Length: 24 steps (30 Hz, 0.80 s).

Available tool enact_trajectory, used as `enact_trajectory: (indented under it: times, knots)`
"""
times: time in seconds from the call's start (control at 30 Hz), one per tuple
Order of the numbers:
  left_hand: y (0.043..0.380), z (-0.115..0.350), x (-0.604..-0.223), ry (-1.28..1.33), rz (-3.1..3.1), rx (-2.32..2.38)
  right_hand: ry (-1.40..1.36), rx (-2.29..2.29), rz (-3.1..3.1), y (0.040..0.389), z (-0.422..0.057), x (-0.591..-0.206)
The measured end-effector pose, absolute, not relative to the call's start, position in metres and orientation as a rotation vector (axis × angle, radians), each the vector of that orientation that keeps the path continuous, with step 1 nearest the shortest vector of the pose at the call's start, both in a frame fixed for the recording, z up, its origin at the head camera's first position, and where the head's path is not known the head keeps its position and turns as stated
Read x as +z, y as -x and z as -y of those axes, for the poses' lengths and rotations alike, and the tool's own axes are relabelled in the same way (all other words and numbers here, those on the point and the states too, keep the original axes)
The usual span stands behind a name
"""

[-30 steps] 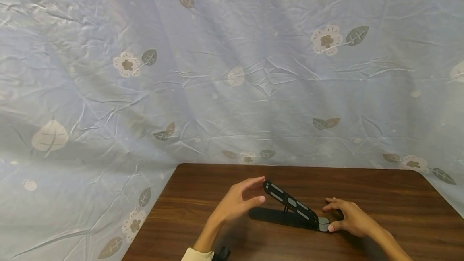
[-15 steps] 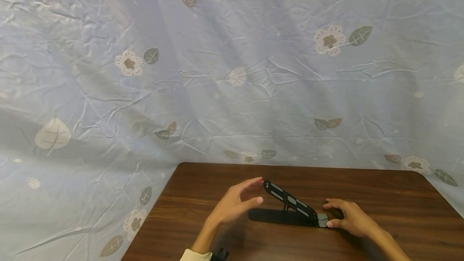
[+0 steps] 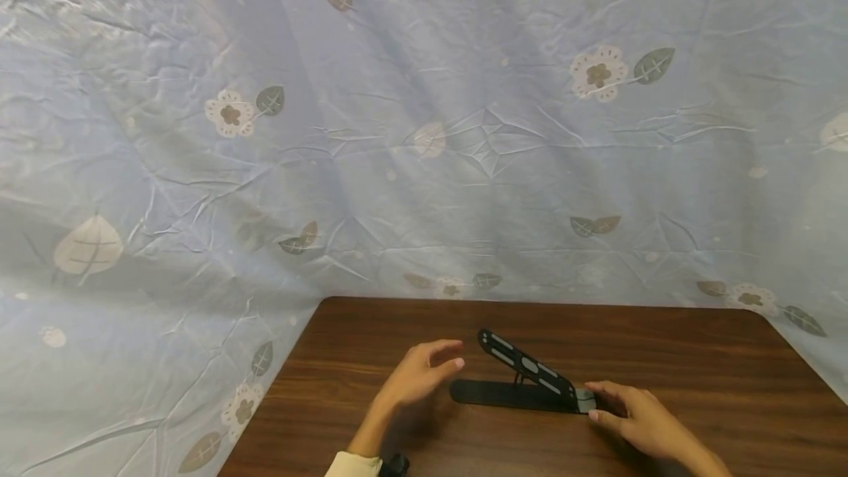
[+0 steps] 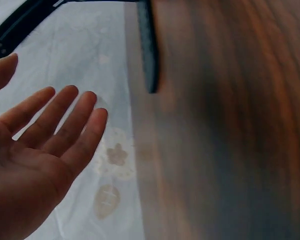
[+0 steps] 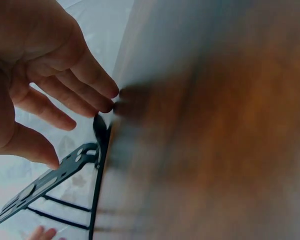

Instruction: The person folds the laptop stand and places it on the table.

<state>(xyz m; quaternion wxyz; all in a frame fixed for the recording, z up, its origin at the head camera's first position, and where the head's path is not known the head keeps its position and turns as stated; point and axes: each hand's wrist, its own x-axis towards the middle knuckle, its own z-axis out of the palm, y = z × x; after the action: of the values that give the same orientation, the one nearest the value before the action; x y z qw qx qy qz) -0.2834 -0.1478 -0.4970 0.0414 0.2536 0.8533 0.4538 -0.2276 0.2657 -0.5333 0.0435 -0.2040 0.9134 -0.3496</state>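
Note:
A black folding stand [image 3: 526, 366] with grey pads rests on the brown table, its upper arm raised at a slant over a flat base strip [image 3: 493, 393]. Thin struts join arm and base, plain in the right wrist view. My left hand [image 3: 414, 376] is held apart from the raised end, its fingers loosely spread and holding nothing. At the stand's hinged end with the grey pad [image 3: 584, 400], my right hand [image 3: 639, 418] has its thumb and fingertips close by, fingers extended. The left wrist view shows my left palm [image 4: 35, 155] with fingers slightly bent.
The brown wooden table [image 3: 371, 322] has rounded far corners. Behind and to the left hangs a pale, wrinkled cloth [image 3: 397, 205] printed with flowers and leaves. A black wrist device [image 3: 396, 464] sits beside a cream sleeve [image 3: 354, 464] at my left wrist.
My left hand has drawn back left and down from the stand's raised end. My right hand has shifted slightly left and lower at the hinged end. The stand keeps its slanted pose.

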Motion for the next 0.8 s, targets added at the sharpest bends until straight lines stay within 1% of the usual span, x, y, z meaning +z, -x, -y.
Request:
enact_trajectory:
  times: [0.2,0.37,0.8]
  knots:
    - [0.292,0.147,-0.511,-0.746,-2.677,1.273,0.527,-1.206,-2.708,0.212,-0.262,-0.535]
    - [0.294,0.146,-0.518,-0.753,-2.662,1.221,0.448,-1.299,-2.548,0.206,-0.26,-0.534]
    - [0.291,0.14,-0.518,-0.807,-2.601,1.11,0.429,-1.279,-2.538,0.201,-0.26,-0.533]
